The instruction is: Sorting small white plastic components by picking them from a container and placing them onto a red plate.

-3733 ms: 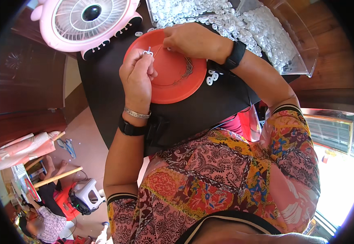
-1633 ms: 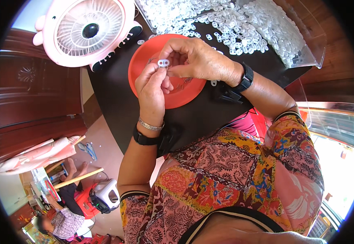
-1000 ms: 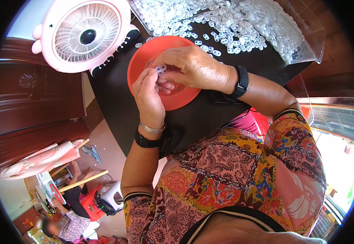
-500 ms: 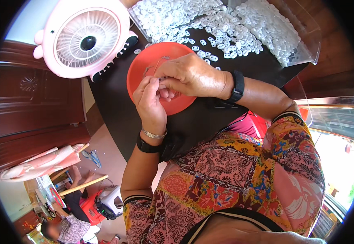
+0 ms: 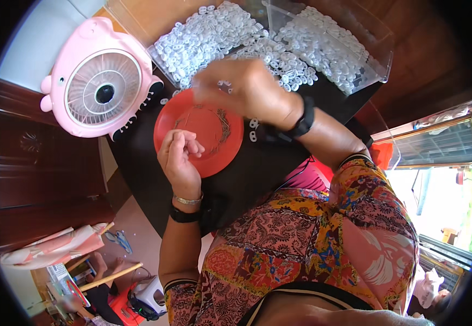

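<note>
The left hand [image 5: 180, 157] lay at the eight o'clock edge of a round orange plate [image 5: 214, 133], its fingers curled loosely inward over the rim with the thumb against them; whether anything small sat inside that curl I could not tell. The right hand [image 5: 241, 89] hung above the plate's one o'clock side, blurred, palm down and fingers bent, its fingertips close to a few small white plastic pieces [image 5: 225, 85] at the plate's far rim; whether it pinched one of them could not be made out through the blur. A black wristband [image 5: 302, 118] circled the right wrist; a thin metal bangle [image 5: 188, 200] and a black band [image 5: 184, 215] circled the left. The plate rested on a black tabletop [image 5: 257, 174], with two more white pieces [image 5: 253, 130] lying on the black surface just off its three o'clock edge. At twelve o'clock from the plate a great heap of the same white pieces [image 5: 214, 38] spread out, and a clear plastic box [image 5: 350, 54] at one o'clock held more of them. A pink pig-shaped fan [image 5: 101, 81] stood at ten o'clock, near the plate but apart from it; the person's patterned sleeve [image 5: 371, 217] filled the lower right.
</note>
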The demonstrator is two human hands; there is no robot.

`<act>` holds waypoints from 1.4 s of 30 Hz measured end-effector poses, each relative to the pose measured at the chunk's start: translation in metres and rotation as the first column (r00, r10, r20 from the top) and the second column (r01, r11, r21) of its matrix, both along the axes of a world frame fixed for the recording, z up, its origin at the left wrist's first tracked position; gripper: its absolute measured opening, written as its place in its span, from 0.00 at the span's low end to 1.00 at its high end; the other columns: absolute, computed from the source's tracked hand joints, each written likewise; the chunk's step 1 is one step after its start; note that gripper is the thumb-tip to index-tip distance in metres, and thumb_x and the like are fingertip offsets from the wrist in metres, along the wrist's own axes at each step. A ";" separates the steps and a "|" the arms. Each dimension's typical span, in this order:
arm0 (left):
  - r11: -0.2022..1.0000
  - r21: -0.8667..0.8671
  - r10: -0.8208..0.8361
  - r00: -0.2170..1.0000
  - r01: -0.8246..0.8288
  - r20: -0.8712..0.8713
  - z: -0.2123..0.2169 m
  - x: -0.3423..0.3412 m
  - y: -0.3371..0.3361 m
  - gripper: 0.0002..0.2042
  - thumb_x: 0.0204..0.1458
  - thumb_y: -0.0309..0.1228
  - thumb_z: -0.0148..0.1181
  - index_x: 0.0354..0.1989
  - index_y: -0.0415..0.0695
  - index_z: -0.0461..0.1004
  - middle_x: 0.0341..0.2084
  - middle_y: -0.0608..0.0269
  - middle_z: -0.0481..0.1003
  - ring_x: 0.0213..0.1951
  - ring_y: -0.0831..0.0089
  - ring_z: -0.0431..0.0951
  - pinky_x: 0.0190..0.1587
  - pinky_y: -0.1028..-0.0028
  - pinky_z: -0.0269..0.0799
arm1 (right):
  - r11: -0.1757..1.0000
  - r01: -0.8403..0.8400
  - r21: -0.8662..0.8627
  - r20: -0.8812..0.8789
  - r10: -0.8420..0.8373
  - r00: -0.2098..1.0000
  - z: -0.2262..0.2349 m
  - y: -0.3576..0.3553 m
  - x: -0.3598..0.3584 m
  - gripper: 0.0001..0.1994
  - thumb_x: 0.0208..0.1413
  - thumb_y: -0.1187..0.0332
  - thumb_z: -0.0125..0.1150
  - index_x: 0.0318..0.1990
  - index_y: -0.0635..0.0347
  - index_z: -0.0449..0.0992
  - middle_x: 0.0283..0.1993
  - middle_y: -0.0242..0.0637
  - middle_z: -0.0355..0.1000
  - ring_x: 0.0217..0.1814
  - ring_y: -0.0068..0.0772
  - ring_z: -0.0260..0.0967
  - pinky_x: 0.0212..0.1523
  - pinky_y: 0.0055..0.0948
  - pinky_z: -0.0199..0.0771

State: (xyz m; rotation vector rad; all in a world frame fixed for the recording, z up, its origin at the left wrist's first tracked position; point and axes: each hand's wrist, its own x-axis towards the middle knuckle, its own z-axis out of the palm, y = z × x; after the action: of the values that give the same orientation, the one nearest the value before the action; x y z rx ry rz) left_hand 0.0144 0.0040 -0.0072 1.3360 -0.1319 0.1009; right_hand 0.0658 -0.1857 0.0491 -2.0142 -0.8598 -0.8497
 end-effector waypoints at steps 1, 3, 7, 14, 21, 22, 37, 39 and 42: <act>1.000 0.010 0.011 1.000 -0.011 0.015 -0.001 0.000 0.002 0.14 0.57 0.33 0.44 0.27 0.36 0.70 0.16 0.63 0.64 0.20 0.73 0.67 0.24 0.77 0.61 | 0.992 0.121 0.028 0.044 -0.122 0.992 0.009 -0.015 0.011 0.10 0.45 0.68 0.69 0.34 0.60 0.78 0.31 0.38 0.76 0.30 0.32 0.75 0.30 0.26 0.74; 1.000 -0.005 0.015 1.000 -0.015 0.003 0.000 0.000 0.003 0.14 0.57 0.33 0.44 0.27 0.36 0.70 0.16 0.63 0.64 0.20 0.73 0.67 0.24 0.77 0.61 | 0.869 0.495 0.015 0.178 -0.489 0.854 0.034 -0.056 0.020 0.07 0.47 0.65 0.67 0.33 0.55 0.80 0.31 0.37 0.76 0.28 0.32 0.75 0.27 0.26 0.72; 0.999 -0.040 -0.027 1.000 0.026 -0.002 0.005 0.002 -0.002 0.13 0.58 0.31 0.45 0.27 0.36 0.71 0.15 0.65 0.65 0.20 0.76 0.66 0.25 0.78 0.61 | 0.618 0.780 0.095 0.278 -0.769 0.575 0.076 -0.090 0.012 0.13 0.48 0.73 0.58 0.42 0.64 0.76 0.45 0.49 0.73 0.44 0.48 0.71 0.44 0.37 0.72; 1.000 0.000 0.005 1.000 -0.005 -0.027 0.002 0.003 0.003 0.13 0.57 0.32 0.45 0.27 0.36 0.71 0.16 0.65 0.64 0.20 0.74 0.67 0.25 0.77 0.60 | 0.857 0.380 -0.348 0.107 -0.366 0.924 -0.003 -0.084 0.042 0.07 0.51 0.65 0.58 0.35 0.53 0.79 0.35 0.36 0.75 0.39 0.42 0.72 0.41 0.37 0.72; 1.000 0.023 0.003 0.998 -0.002 -0.066 0.003 0.001 0.002 0.13 0.57 0.32 0.45 0.28 0.36 0.71 0.16 0.65 0.65 0.20 0.75 0.67 0.25 0.78 0.60 | 0.787 0.014 -0.617 -0.376 -0.311 0.873 -0.050 -0.070 0.058 0.13 0.45 0.62 0.59 0.38 0.53 0.80 0.33 0.37 0.76 0.40 0.43 0.73 0.41 0.39 0.72; 1.000 0.030 0.003 0.997 -0.001 -0.072 0.003 0.002 0.002 0.13 0.57 0.32 0.45 0.28 0.36 0.71 0.16 0.65 0.65 0.20 0.75 0.67 0.25 0.78 0.60 | 0.787 0.015 -0.617 -0.365 -0.303 0.880 -0.054 -0.069 0.060 0.12 0.45 0.62 0.58 0.37 0.53 0.79 0.32 0.38 0.75 0.39 0.43 0.73 0.41 0.39 0.72; 1.000 0.002 0.020 0.996 -0.019 -0.083 -0.001 0.010 0.010 0.11 0.56 0.33 0.48 0.27 0.40 0.73 0.17 0.68 0.68 0.19 0.78 0.69 0.22 0.81 0.61 | 0.982 -0.158 -0.099 -0.789 0.019 0.615 -0.043 -0.057 0.057 0.08 0.51 0.65 0.61 0.31 0.60 0.76 0.25 0.29 0.72 0.25 0.18 0.69 0.26 0.21 0.68; 1.000 0.027 -0.007 0.995 0.009 -0.099 0.000 0.009 0.008 0.11 0.56 0.33 0.48 0.28 0.40 0.73 0.17 0.68 0.68 0.20 0.79 0.69 0.22 0.82 0.61 | 0.977 -0.211 -0.001 -0.799 0.126 0.588 -0.030 -0.035 0.044 0.08 0.53 0.66 0.61 0.35 0.61 0.76 0.26 0.27 0.73 0.28 0.15 0.69 0.29 0.17 0.70; 0.995 0.078 -0.048 0.993 0.057 -0.112 -0.001 0.010 0.007 0.11 0.57 0.34 0.48 0.29 0.41 0.73 0.19 0.69 0.69 0.21 0.80 0.70 0.23 0.82 0.61 | 0.940 -0.318 0.124 -0.813 0.280 0.511 -0.016 0.001 0.022 0.08 0.53 0.67 0.61 0.36 0.62 0.76 0.27 0.28 0.73 0.28 0.15 0.70 0.30 0.18 0.71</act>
State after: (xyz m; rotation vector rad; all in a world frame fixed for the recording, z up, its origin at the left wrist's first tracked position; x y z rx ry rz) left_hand 0.0241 0.0111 -0.0085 1.4149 -0.0780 -0.0226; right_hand 0.0876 -0.1844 0.0335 -1.8874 -0.6136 0.3577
